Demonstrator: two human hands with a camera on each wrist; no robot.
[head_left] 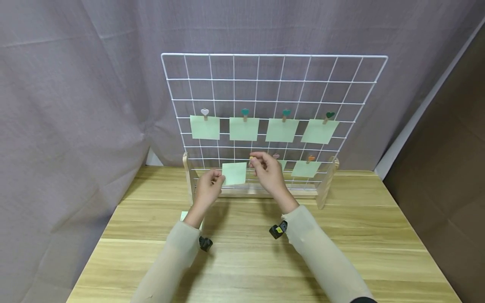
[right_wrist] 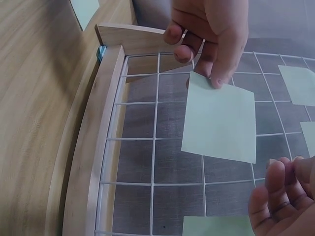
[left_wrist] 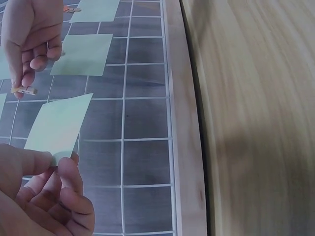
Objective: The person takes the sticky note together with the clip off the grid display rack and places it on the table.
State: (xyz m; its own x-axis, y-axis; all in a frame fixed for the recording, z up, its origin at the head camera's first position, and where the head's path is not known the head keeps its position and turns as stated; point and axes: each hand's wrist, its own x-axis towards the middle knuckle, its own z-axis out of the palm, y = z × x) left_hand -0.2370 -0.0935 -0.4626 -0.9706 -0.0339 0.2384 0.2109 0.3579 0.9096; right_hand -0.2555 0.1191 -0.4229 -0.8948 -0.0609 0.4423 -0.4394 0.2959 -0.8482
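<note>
My left hand [head_left: 209, 185] pinches a pale green paper note [head_left: 234, 173] by its left edge, in front of the lower part of a white wire grid [head_left: 274, 80]. Thumb and fingers of the right hand [head_left: 268, 170] hold a small wooden clip [left_wrist: 24, 90] with a yellow top, just right of the note's upper corner. In the head view the clip is mostly covered by the fingertips. The left wrist view shows the clip apart from the note. Behind the right hand hangs a partly hidden note [head_left: 282, 164] under a pink heart clip [head_left: 276, 156].
Several green notes [head_left: 244, 129] hang in a row higher up, each under a heart clip [head_left: 245, 112]. A note [head_left: 306, 169] with an orange clip hangs lower right. The grid stands in a wooden base [head_left: 323, 185] on the table [head_left: 242, 252]. Another note [head_left: 183, 215] lies by my left wrist.
</note>
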